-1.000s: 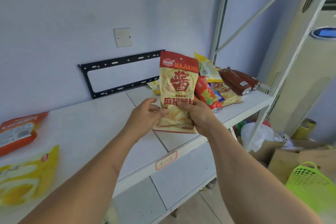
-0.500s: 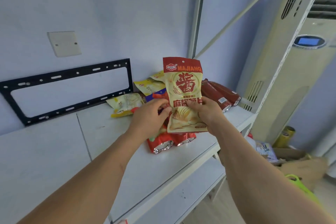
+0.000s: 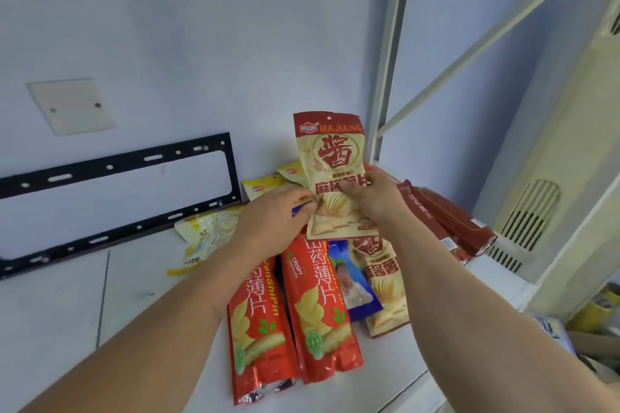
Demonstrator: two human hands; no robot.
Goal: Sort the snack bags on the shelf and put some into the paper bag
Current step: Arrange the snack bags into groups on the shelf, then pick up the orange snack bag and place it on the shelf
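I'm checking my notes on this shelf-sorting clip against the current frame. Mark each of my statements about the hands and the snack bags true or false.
1. The right hand holds the MAJIANG bag upright. True.
2. Two long red CRISPY bags lie side by side on the shelf. True.
3. The MAJIANG bag lies flat on the shelf. False: it is held up above the pile.
4. The left hand hangs idle beside the shelf. False: it is at the held bag's left edge, over the pile.
5. A blue packet lies on top of both red bags. False: it lies to their right, partly tucked under other bags.
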